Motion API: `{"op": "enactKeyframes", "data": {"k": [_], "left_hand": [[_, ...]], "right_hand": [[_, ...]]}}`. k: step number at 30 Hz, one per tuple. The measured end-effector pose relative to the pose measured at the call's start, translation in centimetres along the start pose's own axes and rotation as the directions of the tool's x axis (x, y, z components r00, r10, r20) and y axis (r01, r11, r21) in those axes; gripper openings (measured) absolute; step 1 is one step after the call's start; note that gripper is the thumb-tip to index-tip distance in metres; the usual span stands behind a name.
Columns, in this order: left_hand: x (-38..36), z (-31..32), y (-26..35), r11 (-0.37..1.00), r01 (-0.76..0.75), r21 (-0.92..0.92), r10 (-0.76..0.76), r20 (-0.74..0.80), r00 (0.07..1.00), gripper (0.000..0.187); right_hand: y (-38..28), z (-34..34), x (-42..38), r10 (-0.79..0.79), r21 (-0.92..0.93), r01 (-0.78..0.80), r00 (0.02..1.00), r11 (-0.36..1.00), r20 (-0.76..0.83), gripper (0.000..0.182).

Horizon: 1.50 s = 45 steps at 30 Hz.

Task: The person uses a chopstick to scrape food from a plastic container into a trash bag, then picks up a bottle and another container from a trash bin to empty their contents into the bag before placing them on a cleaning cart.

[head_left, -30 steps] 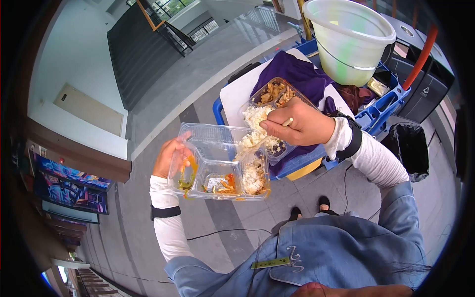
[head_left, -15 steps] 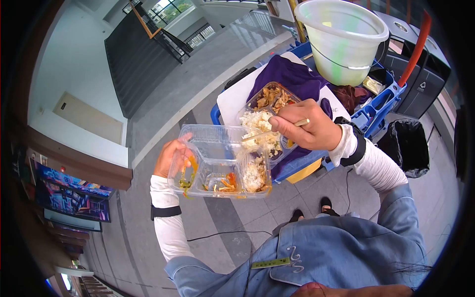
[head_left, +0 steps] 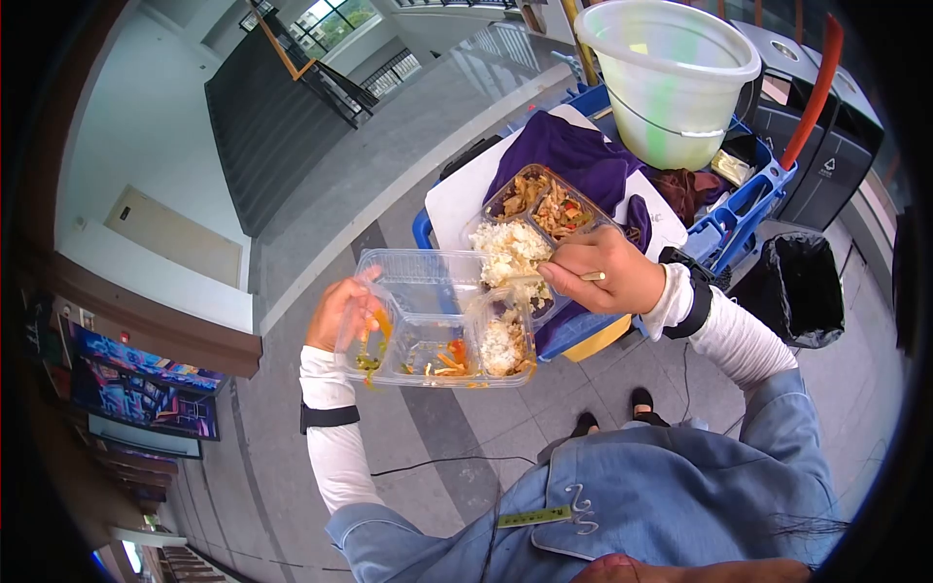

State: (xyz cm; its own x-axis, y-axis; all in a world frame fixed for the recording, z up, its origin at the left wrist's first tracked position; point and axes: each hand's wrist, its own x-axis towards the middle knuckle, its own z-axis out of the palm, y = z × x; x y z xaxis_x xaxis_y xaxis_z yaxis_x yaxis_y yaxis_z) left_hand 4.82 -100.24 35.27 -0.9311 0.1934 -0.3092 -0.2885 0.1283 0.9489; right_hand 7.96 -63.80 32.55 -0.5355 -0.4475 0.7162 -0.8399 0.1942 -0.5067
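My left hand (head_left: pixel 340 313) grips the left end of a clear plastic food container (head_left: pixel 418 303). Inside it are a lump of rice (head_left: pixel 501 346) at the right and scraps of vegetables (head_left: pixel 453 360) in other compartments. My right hand (head_left: pixel 604 270) is closed around chopsticks (head_left: pixel 589 277), whose tips reach left to the rice. Behind the clear container, a second meal tray (head_left: pixel 530 209) rests on the cart, holding white rice (head_left: pixel 510 253) and cooked dishes (head_left: pixel 561 212). The clear container overlaps the near side of that tray, and my right hand covers its right part.
A purple cloth (head_left: pixel 554 148) lies on the white cart top (head_left: pixel 455 206). A pale bucket (head_left: pixel 671 87) stands on the cart's far side, beside a blue caddy (head_left: pixel 753 209). A bin with a black liner (head_left: pixel 802 290) is at the right. A cable (head_left: pixel 457 459) crosses the floor.
My right hand has moved slightly right and down with the chopsticks, uncovering more of the cooked dishes in the tray. The clear container has shifted slightly to the right.
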Motion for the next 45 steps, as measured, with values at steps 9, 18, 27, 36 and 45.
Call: {"op": "enactKeyframes", "data": {"k": [9,18,27,36,45], "left_hand": [[0.0,0.0,0.4,1.000,0.009,0.000,-0.009,0.013,1.000,0.056],[-0.3,0.1,0.5,1.000,-0.006,-0.001,0.006,0.005,1.000,0.055],[-0.6,-0.5,0.2,0.999,0.001,-0.035,0.001,0.044,0.999,0.053],[-0.9,0.3,1.2,1.000,0.003,-0.026,0.000,0.097,0.995,0.055],[-1.1,-0.3,0.9,1.000,0.010,-0.025,-0.008,0.082,0.997,0.055]], "right_hand": [[0.1,-1.7,-0.6,0.044,0.001,-0.044,0.980,0.999,-0.194,0.028],[0.9,-0.3,0.2,0.248,0.275,-0.243,0.969,0.930,0.017,0.030],[0.4,-1.9,1.3,0.078,0.070,-0.074,0.995,0.995,-0.057,0.028],[-0.7,1.5,-0.9,0.143,0.192,-0.119,0.983,0.974,-0.116,0.026],[-1.8,-1.5,-1.8,0.108,0.078,-0.095,0.977,0.992,-0.181,0.028]]}}
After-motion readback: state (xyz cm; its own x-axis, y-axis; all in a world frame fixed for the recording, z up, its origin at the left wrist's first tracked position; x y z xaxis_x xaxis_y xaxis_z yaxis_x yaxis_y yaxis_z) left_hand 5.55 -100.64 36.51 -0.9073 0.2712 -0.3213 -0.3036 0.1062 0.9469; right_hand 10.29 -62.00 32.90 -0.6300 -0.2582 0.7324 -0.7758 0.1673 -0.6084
